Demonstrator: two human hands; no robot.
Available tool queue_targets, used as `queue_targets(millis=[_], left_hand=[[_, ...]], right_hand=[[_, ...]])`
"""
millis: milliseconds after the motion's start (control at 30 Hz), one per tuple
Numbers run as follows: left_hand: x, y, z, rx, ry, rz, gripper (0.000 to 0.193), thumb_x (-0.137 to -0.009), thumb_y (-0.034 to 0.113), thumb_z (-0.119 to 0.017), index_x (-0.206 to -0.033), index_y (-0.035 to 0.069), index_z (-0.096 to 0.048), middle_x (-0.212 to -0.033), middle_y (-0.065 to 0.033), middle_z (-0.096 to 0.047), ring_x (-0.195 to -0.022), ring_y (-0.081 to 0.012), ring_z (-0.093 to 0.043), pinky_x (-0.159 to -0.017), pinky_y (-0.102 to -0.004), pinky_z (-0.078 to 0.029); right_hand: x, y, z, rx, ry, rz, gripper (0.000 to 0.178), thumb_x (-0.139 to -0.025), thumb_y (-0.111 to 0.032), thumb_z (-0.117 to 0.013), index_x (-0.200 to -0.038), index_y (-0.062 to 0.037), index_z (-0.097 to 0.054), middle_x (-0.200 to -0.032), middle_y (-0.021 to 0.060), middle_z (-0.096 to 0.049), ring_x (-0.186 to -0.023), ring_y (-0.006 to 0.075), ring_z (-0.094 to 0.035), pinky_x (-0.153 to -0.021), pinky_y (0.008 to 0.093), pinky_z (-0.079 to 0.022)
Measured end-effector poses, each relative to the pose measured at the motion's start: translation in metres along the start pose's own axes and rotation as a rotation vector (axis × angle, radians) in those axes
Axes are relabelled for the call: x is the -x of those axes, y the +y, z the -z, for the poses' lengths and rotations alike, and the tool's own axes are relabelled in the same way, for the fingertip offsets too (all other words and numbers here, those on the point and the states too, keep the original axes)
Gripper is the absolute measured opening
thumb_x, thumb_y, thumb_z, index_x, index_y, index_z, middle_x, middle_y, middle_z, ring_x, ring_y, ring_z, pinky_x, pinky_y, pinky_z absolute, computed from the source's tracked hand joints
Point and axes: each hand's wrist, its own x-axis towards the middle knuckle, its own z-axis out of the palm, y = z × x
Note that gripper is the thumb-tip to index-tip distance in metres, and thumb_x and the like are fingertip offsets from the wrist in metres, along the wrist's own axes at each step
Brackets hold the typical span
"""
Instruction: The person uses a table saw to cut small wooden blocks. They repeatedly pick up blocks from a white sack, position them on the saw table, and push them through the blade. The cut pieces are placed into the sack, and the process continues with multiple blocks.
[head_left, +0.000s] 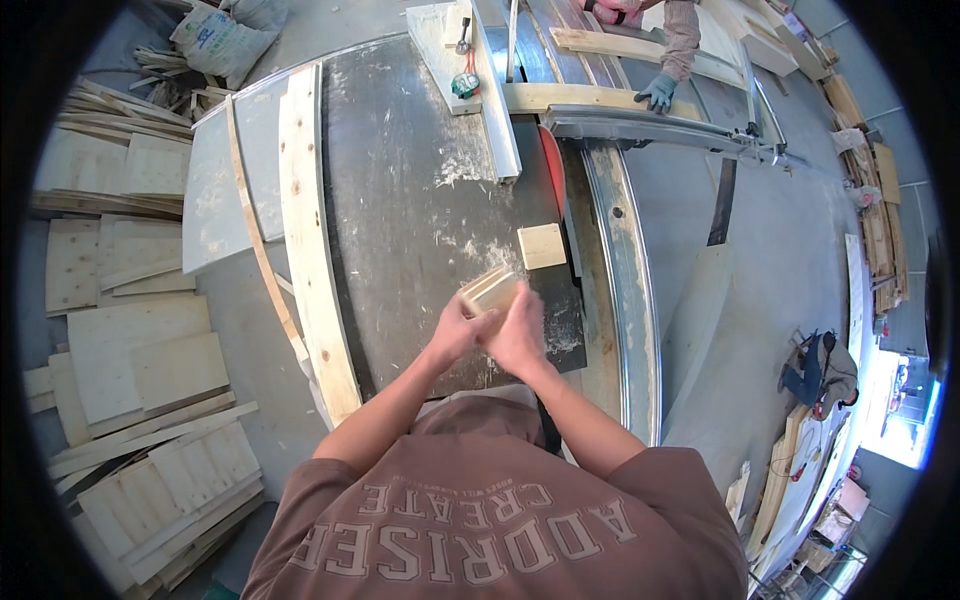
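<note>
Both hands meet over the dark saw table (420,250) and hold a small stack of wood pieces (490,290) between them. The left hand (458,330) wraps its fingers around the near left side of the stack, closed snug on it. The right hand (518,335) presses on the right side, also closed on the wood (it looks a bit blurry, so each finger is hard to make out). The stack sits just above the table, close to the person's chest. Just past it lies one small square wood piece (542,246), flat on the table and apart from the stack. That square lies right next to the red saw blade cover (553,165). A long pale board (315,240) lies along the left side of the table, well away from the hands. Between that board and the hands the table top is open, with some sawdust. At the far end, another person's gloved hand (657,92) rests on a plank (560,97).
</note>
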Motion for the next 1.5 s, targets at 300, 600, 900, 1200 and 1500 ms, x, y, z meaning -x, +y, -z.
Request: queue_targets(millis=[300,600,900,1200,1500], left_hand=[[0.023,-0.058,0.081,-0.113,0.235,0.12,0.068,-0.091,0.023,-0.089,-0.135,-0.008,-0.048,-0.125,-0.0183,-0.07,-0.11,-0.0218,-0.072,-0.089,-0.0365,-0.061],[0.033,-0.089,0.1,-0.289,0.281,0.052,0.066,-0.085,0.02,-0.089,-0.137,-0.009,-0.06,-0.126,-0.0222,-0.073,-0.111,-0.0284,-0.075,-0.096,-0.04,-0.06],[0.031,-0.121,0.106,-0.272,0.581,0.029,0.045,-0.101,0.025,-0.066,-0.135,-0.005,-0.07,-0.119,-0.0158,-0.077,-0.108,-0.0253,-0.073,-0.094,-0.0376,-0.057],[0.045,-0.135,0.112,0.247,0.463,0.069,0.039,-0.109,0.029,-0.053,-0.133,0.006,-0.074,-0.11,0.0004,-0.075,-0.093,-0.0096,-0.063,-0.076,-0.0272,-0.045],[0.058,-0.146,0.094,0.635,0.689,0.342,0.049,-0.1,0.042,-0.06,-0.124,-0.001,-0.064,-0.104,-0.0054,-0.059,-0.093,-0.0167,-0.054,-0.086,-0.0323,-0.045]], right_hand=[[-0.124,0.064,0.029,0.961,-0.276,0.46,0.101,-0.081,-0.022,-0.085,-0.16,0.0115,-0.033,-0.161,0.0325,-0.044,-0.153,0.0442,-0.04,-0.131,0.0551,-0.026],[-0.177,0.094,0.011,1.188,-0.322,0.522,0.077,-0.081,-0.02,-0.084,-0.147,0.0034,-0.051,-0.13,0.0182,-0.065,-0.128,0.0322,-0.06,-0.128,0.0503,-0.03],[-0.046,-0.078,-0.005,0.647,-0.474,0.616,0.097,-0.067,-0.036,-0.094,-0.143,0.0027,-0.048,-0.128,0.0183,-0.059,-0.123,0.0348,-0.057,-0.109,0.0466,-0.048],[0.0,-0.048,-0.11,0.66,-0.319,0.779,0.101,-0.07,-0.025,-0.091,-0.153,0.0042,-0.041,-0.131,0.0199,-0.06,-0.124,0.0328,-0.059,-0.111,0.0458,-0.046],[-0.01,-0.052,-0.093,0.462,-0.54,0.691,0.086,-0.085,-0.035,-0.079,-0.152,0.0054,-0.042,-0.136,0.0254,-0.061,-0.132,0.0417,-0.057,-0.11,0.0505,-0.048]])
